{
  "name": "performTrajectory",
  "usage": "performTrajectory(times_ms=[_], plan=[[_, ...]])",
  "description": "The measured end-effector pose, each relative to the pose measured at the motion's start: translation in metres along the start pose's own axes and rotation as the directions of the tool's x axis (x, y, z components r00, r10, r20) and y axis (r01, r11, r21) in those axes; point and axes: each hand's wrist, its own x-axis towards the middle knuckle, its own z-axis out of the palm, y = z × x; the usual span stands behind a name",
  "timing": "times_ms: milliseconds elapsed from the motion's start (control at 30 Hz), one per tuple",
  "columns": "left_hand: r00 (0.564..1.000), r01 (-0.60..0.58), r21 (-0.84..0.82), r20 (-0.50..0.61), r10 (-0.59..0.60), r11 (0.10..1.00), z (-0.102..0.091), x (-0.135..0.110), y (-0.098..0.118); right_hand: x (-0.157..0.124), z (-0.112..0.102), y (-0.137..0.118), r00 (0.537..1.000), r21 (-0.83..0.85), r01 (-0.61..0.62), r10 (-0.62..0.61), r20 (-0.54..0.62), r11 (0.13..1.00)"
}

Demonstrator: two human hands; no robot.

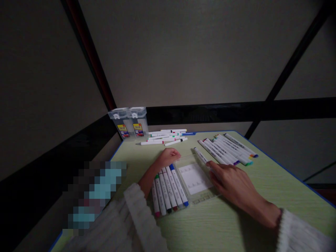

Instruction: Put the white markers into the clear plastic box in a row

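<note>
A clear plastic marker case (pixel 195 182) lies open on the green table (pixel 262 189), with several white markers (pixel 169 190) lined up in its left half. My left hand (pixel 169 156) is curled into a fist at the case's far left corner, just above those markers. Resting on the case's right edge, my right hand (pixel 231 180) grips a white marker (pixel 201 155) that points away from me. Both my sleeves are white knit.
A row of white markers with coloured caps (pixel 228 150) lies to the right of the case. A loose pile of markers (pixel 168 137) sits at the back, beside two upright clear marker boxes (pixel 130 123). Dark rails run behind the table.
</note>
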Motion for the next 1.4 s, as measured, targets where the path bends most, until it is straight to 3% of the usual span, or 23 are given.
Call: performTrajectory(times_ms=[333, 567, 733, 967, 1400], plan=[[1.000, 0.002, 0.021, -0.012, -0.002, 1.000, 0.000, -0.001, 0.001, 0.001, 0.000, 0.003, 0.998, -0.030, -0.037, 0.038, 0.050, 0.999], [1.000, -0.012, 0.013, -0.007, 0.012, 1.000, -0.001, -0.001, 0.000, -0.001, 0.006, 0.011, 0.999, -0.125, -0.044, 0.044, -0.007, 0.991], [1.000, 0.011, 0.001, 0.001, -0.011, 1.000, -0.001, -0.002, 0.001, -0.002, 0.011, 0.014, 0.998, -0.162, -0.057, 0.063, 0.032, 0.985], [1.000, 0.022, 0.022, -0.018, -0.021, 1.000, 0.001, -0.004, 0.007, -0.002, 0.011, 0.013, 0.994, -0.179, -0.044, 0.062, 0.093, 0.983], [1.000, 0.005, 0.035, -0.013, -0.004, 0.999, 0.001, -0.002, 0.002, -0.003, 0.016, 0.015, 0.993, -0.134, -0.070, 0.083, 0.090, 0.988]])
